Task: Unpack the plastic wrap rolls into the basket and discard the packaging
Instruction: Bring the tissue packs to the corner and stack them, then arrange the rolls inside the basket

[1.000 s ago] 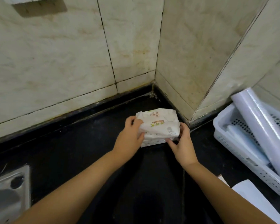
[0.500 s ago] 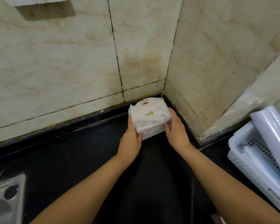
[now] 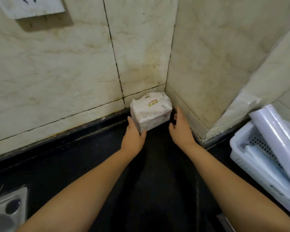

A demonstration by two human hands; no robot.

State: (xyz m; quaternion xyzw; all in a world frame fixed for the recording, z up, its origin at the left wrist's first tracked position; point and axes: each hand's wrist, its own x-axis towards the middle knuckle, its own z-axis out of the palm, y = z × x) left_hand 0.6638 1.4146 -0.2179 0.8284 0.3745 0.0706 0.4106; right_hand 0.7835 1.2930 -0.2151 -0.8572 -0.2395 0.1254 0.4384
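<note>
- Since earlier frame: white printed pack (image 3: 151, 111) has gone from mid-tabletop to the wall corner at 12 o'clock; it now sits tucked against both tiled walls (image 3: 74, 64).
- Left hand (image 3: 134, 136): grip still on the pack's near-left corner, fingers loosely curled round it, thumb on the front face.
- Right hand (image 3: 180, 128): has come off the pack; open, fingers spread, just beside its right side, holding nothing.
- Task things: plastic wrap rolls (image 3: 278, 139) lie in the white basket (image 3: 251, 166) at 3 o'clock, one propped over the rim, another lower inside.
- Black tabletop (image 3: 90, 156) otherwise bare btwn arms; metal fitting (image 3: 7, 210) at 8 o'clock.
- Meaning, prob.: pack is being parked out of the way, not binned. Rolls look unpacked; whether packaging is discarded can't be told.
</note>
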